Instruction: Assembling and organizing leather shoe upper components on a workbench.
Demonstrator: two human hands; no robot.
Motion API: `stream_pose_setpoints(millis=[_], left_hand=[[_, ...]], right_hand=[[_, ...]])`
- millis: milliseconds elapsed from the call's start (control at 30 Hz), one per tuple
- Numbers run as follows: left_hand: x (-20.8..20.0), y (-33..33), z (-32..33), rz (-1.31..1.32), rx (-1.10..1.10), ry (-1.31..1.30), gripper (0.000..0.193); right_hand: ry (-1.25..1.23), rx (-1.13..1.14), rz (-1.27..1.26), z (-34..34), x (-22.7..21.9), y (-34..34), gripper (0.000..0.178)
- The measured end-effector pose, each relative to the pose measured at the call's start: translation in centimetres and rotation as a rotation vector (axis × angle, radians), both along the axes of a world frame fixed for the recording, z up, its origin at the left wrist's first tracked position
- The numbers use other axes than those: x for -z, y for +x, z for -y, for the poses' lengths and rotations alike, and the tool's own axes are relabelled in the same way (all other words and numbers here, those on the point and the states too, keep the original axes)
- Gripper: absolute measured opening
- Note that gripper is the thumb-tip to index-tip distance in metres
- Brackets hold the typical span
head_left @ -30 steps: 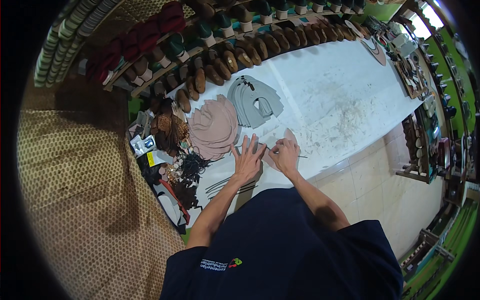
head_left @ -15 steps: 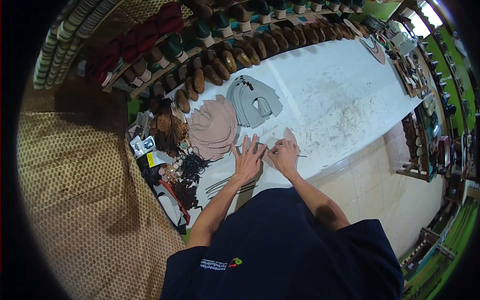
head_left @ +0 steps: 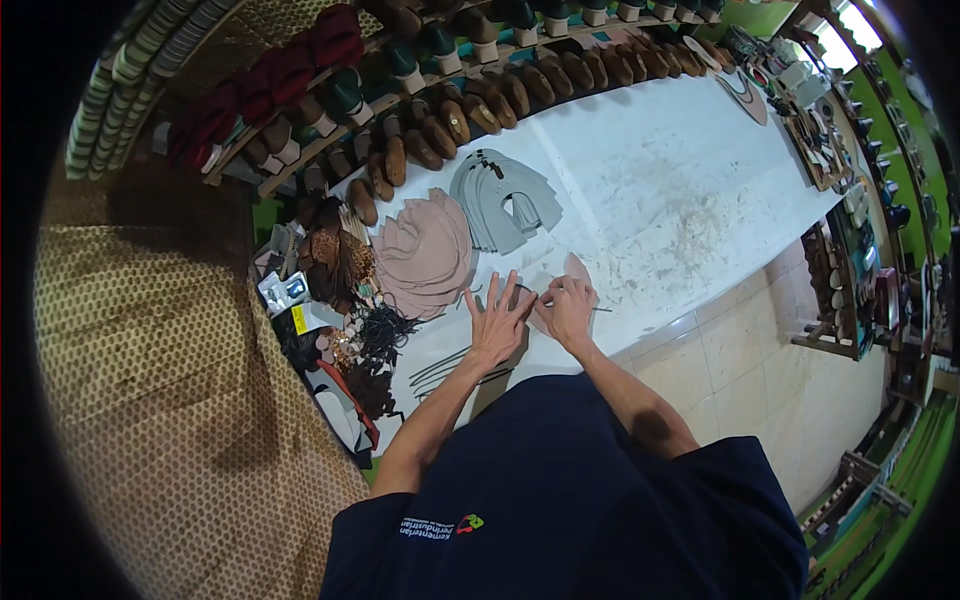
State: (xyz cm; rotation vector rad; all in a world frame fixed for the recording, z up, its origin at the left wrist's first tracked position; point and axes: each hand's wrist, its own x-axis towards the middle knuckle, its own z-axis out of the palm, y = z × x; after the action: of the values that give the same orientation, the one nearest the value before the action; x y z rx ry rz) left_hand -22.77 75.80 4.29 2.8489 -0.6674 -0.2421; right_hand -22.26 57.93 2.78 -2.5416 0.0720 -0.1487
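My left hand [head_left: 496,328] lies on the white worktable [head_left: 640,190] with its fingers spread, pressing on a thin flat piece that it mostly hides. Just to its right, my right hand [head_left: 567,314] is closed in a pinch, fingertips down, close to the left thumb. A thin dark strip [head_left: 603,309] pokes out past the right hand's outer side. Under and beyond that hand shows a pinkish flat cut piece [head_left: 577,267]. Several more dark strips [head_left: 440,372] lie near my left forearm.
Fanned stacks of pink cut pieces [head_left: 425,255] and grey cut pieces [head_left: 505,200] lie beyond my hands. Rows of brown shoe lasts [head_left: 515,95] line the table's far edge. Scraps and dark cords [head_left: 385,335] clutter the left end. A wooden rack [head_left: 838,290] stands at right.
My right hand's fingertips have shifted very slightly, staying beside the left thumb. The left hand keeps its place, fingers still spread.
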Motion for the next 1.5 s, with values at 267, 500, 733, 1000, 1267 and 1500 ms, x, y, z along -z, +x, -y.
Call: stream_pose_setpoints(millis=[267,500,733,1000,1267,1500], left_hand=[[0.7,-0.2,-0.3,-0.024,0.008,0.012,0.055],[1.1,-0.8,0.2,-0.057,0.001,-0.014,0.056],[1.3,-1.2,0.4,-0.074,0.0,0.005,0.062],[1.1,-1.0,0.5,-0.092,0.005,0.039,0.067],[1.1,-1.2,0.5,-0.058,-0.001,-0.019,0.067],[0.8,-1.4,0.7,-0.056,0.007,-0.016,0.065]], right_hand=[[0.087,-0.122,0.034,2.8,-1.8,-1.6,0.026],[-0.023,-0.159,0.07,5.7,-1.7,-3.0,0.019],[-0.029,-0.156,0.008,4.9,-2.2,-3.3,0.011],[-0.026,-0.19,-0.008,4.5,-1.4,-3.8,0.013],[-0.034,-0.211,0.051,3.9,-0.8,-4.1,0.012],[-0.055,-0.193,-0.02,4.0,-1.1,-4.2,0.012]])
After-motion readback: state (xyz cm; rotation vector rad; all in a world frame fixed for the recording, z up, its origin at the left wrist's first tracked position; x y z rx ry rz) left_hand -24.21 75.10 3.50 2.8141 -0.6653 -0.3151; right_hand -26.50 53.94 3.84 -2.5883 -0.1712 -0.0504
